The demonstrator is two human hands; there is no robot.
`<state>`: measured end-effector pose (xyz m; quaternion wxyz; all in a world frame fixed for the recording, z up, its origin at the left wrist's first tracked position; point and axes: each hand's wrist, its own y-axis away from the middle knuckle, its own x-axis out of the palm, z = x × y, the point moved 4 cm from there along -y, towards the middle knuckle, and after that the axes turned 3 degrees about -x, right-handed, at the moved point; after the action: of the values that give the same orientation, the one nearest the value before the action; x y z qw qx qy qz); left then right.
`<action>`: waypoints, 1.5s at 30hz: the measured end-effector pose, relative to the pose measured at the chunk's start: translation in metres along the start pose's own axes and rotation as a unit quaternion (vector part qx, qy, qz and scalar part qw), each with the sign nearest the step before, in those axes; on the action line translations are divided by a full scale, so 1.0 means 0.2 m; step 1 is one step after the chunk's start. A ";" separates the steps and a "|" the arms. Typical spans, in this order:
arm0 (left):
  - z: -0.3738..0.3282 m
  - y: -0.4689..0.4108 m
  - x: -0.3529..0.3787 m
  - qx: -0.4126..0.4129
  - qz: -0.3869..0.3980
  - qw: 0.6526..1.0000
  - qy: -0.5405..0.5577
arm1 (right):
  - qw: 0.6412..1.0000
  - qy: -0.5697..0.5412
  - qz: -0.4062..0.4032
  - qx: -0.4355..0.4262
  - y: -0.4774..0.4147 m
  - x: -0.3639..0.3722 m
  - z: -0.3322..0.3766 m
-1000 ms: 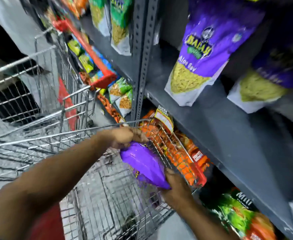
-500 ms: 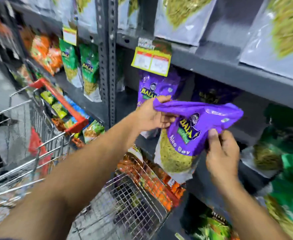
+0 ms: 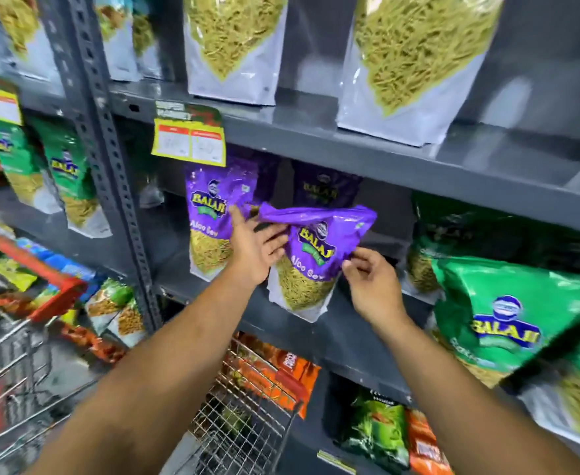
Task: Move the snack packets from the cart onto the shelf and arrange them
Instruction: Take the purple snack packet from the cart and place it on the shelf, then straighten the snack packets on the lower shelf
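A purple Balaji Aloo Sev packet [image 3: 310, 265] stands with its base on the grey middle shelf [image 3: 346, 334], its top folded over. My left hand [image 3: 256, 250] grips the packet's top left corner, thumb up and fingers spread across the front. My right hand [image 3: 372, 286] pinches the packet's right edge. A matching purple packet [image 3: 206, 221] stands upright just to the left, and another [image 3: 326, 192] sits further back in shadow. The wire cart [image 3: 247, 426] is below my arms, against the shelving.
Green Balaji packets [image 3: 508, 323] fill the shelf on the right. White-bottomed sev packets [image 3: 408, 73] stand on the shelf above, with a yellow price tag [image 3: 189, 142] hanging off its edge. Orange and green packets [image 3: 278, 368] lie on the lower shelf. The cart's red handle [image 3: 41, 279] is at the left.
Both hands lifted the purple packet out of the cart up to the middle shelf, and its base now rests on the shelf beside the other purple packet.
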<state>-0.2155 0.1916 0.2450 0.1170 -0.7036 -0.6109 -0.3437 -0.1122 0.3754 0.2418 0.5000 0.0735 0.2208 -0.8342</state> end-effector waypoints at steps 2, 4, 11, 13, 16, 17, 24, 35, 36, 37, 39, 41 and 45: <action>0.09 0.09 -0.06 0.036 -0.076 0.996 0.018 | 0.997 0.028 0.023 -0.071 0.07 -0.09 0.09; 0.25 0.23 -0.09 0.101 -0.148 0.984 0.000 | 0.969 0.134 0.042 -0.205 0.15 -0.21 0.20; 1.11 0.54 0.23 0.144 0.130 0.883 -0.427 | 0.812 0.477 0.028 -0.335 0.23 -0.69 0.42; 1.22 0.52 0.30 0.091 0.185 0.850 -0.484 | 0.809 0.525 0.052 -0.259 0.20 -0.75 0.41; 1.29 0.44 0.39 0.073 0.211 0.836 -0.502 | 0.816 0.536 0.051 -0.210 0.16 -0.79 0.38; 1.30 0.43 0.44 0.069 0.208 0.825 -0.521 | 0.818 0.534 0.033 -0.210 0.15 -0.82 0.37; 1.30 0.44 0.42 0.071 0.155 0.815 -0.553 | 0.886 0.412 -0.086 -0.196 0.15 -0.87 0.35; 1.22 0.29 0.35 0.073 0.140 0.784 -0.600 | 0.823 0.566 0.004 -0.042 0.22 -1.42 0.27; 1.22 0.29 0.35 0.072 0.146 0.779 -0.606 | 0.834 0.550 0.000 -0.048 0.21 -1.44 0.26; 1.22 0.29 0.36 0.072 0.152 0.775 -0.609 | 0.840 0.540 -0.009 -0.056 0.20 -1.45 0.25; 1.22 0.29 0.37 0.071 0.161 0.769 -0.614 | 0.834 0.547 -0.039 -0.068 0.19 -1.43 0.24; 1.22 0.29 0.39 0.074 0.181 0.764 -0.615 | 0.828 0.548 -0.091 -0.072 0.20 -1.40 0.23; 1.23 0.33 0.38 0.052 0.186 0.781 -0.594 | 0.847 0.498 -0.154 -0.103 0.22 -1.40 0.18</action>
<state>-0.0690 0.3799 0.1288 -0.1714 -0.8609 -0.4338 0.2031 0.0670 0.5659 0.3576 0.1924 0.3917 0.5336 -0.7244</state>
